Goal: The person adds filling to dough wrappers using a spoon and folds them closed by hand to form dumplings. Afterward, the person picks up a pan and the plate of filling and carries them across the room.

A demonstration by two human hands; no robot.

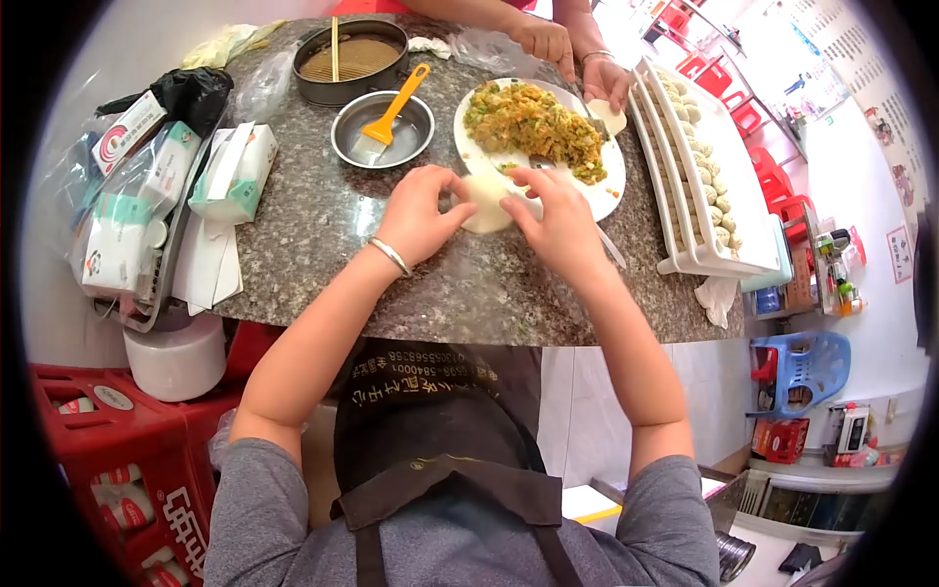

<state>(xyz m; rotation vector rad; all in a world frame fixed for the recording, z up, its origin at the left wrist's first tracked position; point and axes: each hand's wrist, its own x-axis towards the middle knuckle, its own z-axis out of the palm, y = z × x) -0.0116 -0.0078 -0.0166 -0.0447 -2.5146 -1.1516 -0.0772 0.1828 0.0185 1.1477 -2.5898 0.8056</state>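
A round, pale dumpling wrapper [485, 203] is stretched between my two hands in front of the filling plate. My left hand [423, 209] pinches its left edge with thumb and fingers. At the opposite edge, my right hand [559, 223] grips it the same way. Just beyond lies a white oval plate [472, 147] heaped with chopped green and orange filling [538, 129]. A utensil handle [612, 247] sticks out beside my right wrist. Across the table, a co-worker's hand [606, 82] holds another wrapper [608, 116] by the plate's rim.
A metal bowl [342, 147] holds an orange brush [389, 110]. Behind it sits a dark round pan [305, 88] with chopsticks. Stacked white trays [748, 196] of dumplings stand at right. Tissue packs [235, 176] and a loaded rack [147, 196] occupy the left side.
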